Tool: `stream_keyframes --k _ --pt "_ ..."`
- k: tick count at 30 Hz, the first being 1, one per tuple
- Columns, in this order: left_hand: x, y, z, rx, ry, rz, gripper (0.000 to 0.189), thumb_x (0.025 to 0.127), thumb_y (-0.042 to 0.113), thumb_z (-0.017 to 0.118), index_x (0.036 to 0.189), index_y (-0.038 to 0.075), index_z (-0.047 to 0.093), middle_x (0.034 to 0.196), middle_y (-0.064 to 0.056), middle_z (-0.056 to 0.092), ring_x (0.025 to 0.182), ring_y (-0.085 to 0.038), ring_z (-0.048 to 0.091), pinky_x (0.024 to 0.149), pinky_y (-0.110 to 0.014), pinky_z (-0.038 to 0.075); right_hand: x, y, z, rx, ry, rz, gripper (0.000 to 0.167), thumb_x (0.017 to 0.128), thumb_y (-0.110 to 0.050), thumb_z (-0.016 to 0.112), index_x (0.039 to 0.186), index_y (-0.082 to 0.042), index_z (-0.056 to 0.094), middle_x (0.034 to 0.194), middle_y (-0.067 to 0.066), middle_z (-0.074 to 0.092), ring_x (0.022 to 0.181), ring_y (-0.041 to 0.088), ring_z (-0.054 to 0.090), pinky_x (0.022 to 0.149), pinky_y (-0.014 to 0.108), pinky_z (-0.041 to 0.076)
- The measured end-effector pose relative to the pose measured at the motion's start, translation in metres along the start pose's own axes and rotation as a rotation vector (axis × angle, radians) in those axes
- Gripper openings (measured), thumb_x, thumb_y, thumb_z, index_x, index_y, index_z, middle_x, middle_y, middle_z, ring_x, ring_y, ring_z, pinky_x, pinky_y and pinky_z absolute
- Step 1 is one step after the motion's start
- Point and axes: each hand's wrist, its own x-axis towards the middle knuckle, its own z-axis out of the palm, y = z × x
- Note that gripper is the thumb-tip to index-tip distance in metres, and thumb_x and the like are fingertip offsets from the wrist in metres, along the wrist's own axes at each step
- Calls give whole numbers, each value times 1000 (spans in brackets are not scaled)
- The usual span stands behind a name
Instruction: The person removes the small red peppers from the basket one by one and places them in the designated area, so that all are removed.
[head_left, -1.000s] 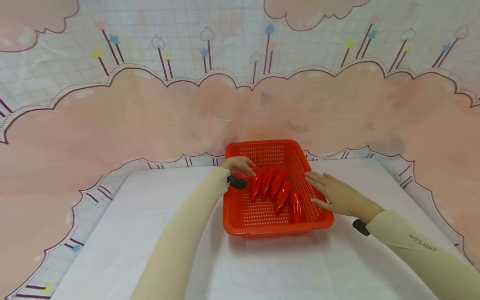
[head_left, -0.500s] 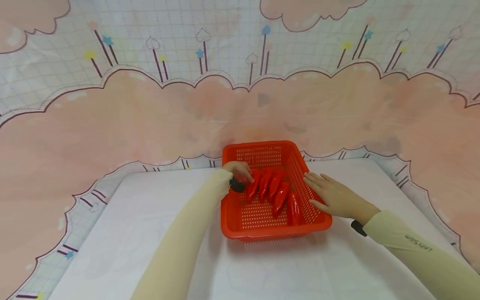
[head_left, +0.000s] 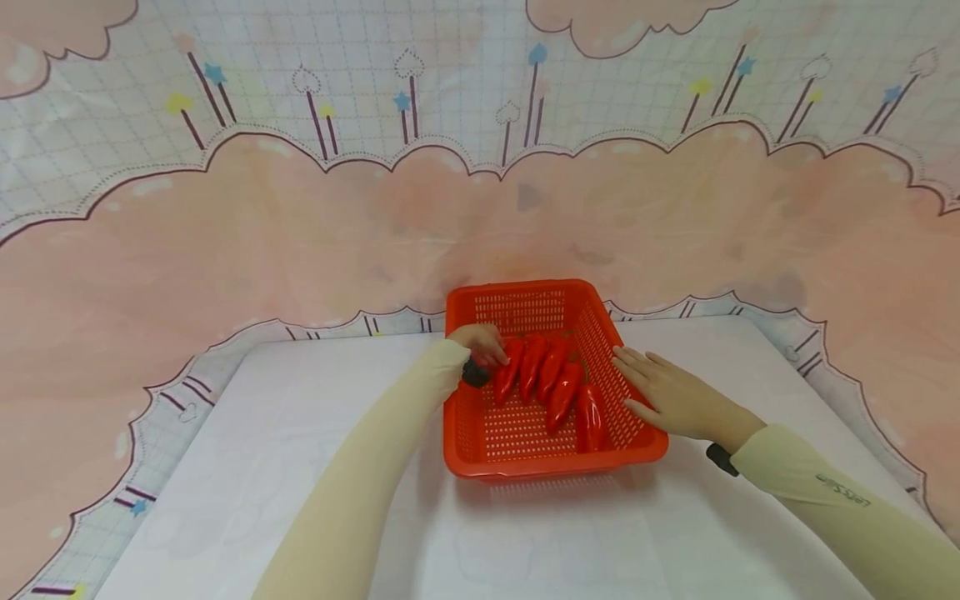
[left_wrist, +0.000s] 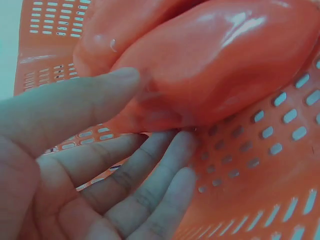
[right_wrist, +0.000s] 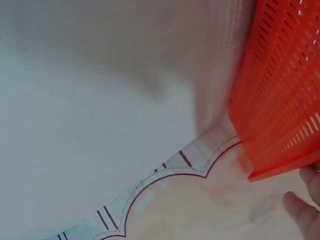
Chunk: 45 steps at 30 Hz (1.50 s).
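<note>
Left hand [head_left: 482, 343] has lowered; peppers [head_left: 553, 368] lie between it and right hand [head_left: 671, 396].

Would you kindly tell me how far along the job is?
Apparently done: five red peppers lie in the basket. In hand: the left hand is at the leftmost pepper, its grip unclear; the right hand is at the basket's rim. Remaining: perhaps settling or lifting that pepper.

Basket [head_left: 555, 464], centre of frame: orange-red, walls patterned with slots; peppers [head_left: 564, 397] inside it, glossy red. Counter [head_left: 300, 400], lower frame: white; sleeves [head_left: 375, 450] over it, pale cream. Backdrop [head_left: 480, 225], upper frame: peach clouds outlined dark purple, pale dashed grid, blue and yellow motifs.
</note>
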Motion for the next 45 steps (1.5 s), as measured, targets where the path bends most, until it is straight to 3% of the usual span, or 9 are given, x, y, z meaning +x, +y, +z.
stream_keyframes --k 5,8,15,21,26,33,36,43,45 --pt "-81 44 20 5 76 -26 32 77 21 76 95 9 52 86 -5 55 69 -17 59 63 -26 53 0 -2 0 31 -34 27 70 92 -34 54 146 2 26 154 20 24 141 38 23 113 58 22" --pt "-107 58 26 27 86 -22 27 77 23 76 88 11 54 79 0 56 66 -13 57 61 -24 52 -1 -3 0 47 -31 28 70 92 -33 53 146 3 25 154 21 23 141 38 22 113 59 21" --pt "-107 55 26 30 109 12 37 73 28 80 86 10 50 83 -4 56 73 -19 63 63 -28 53 0 -3 1 75 -54 52 71 93 -33 52 147 2 22 155 20 19 143 37 19 115 57 18" --pt "-129 67 30 -41 110 -20 42 69 27 83 89 8 51 84 -3 53 71 -18 59 66 -27 54 -1 -2 3 64 -38 37 69 94 -32 51 147 2 23 155 20 21 142 37 22 115 57 20" --pt "-122 67 26 -40 77 -52 49 70 29 83 99 9 50 96 -6 52 82 -21 61 73 -29 56 0 -1 4 66 -43 39 69 94 -31 51 147 2 23 155 20 20 142 37 21 115 56 19" --pt "-214 121 44 -126 111 -51 47 84 12 69 125 0 48 121 -12 52 102 -26 57 92 -37 53 0 -1 4 70 -41 38 69 93 -32 51 147 1 23 155 20 20 142 37 21 115 56 19" --pt "-229 129 49 -106 135 -36 50 86 12 67 129 -1 46 126 -15 52 108 -27 58 95 -38 51 0 -1 4 69 -42 42 69 93 -32 52 147 1 23 155 19 21 142 37 21 115 56 19" --pt "-111 67 21 -121 71 38 66 74 25 80 127 0 50 118 -13 59 97 -29 65 81 -39 57 0 -2 3 75 -33 43 69 93 -31 52 146 2 24 155 20 22 142 37 22 115 57 20" --pt "-108 66 19 -118 62 56 66 75 25 79 128 0 50 119 -14 59 99 -29 66 81 -39 57 0 -2 3 75 -22 38 69 93 -30 52 146 3 25 154 21 23 141 38 23 114 57 20"
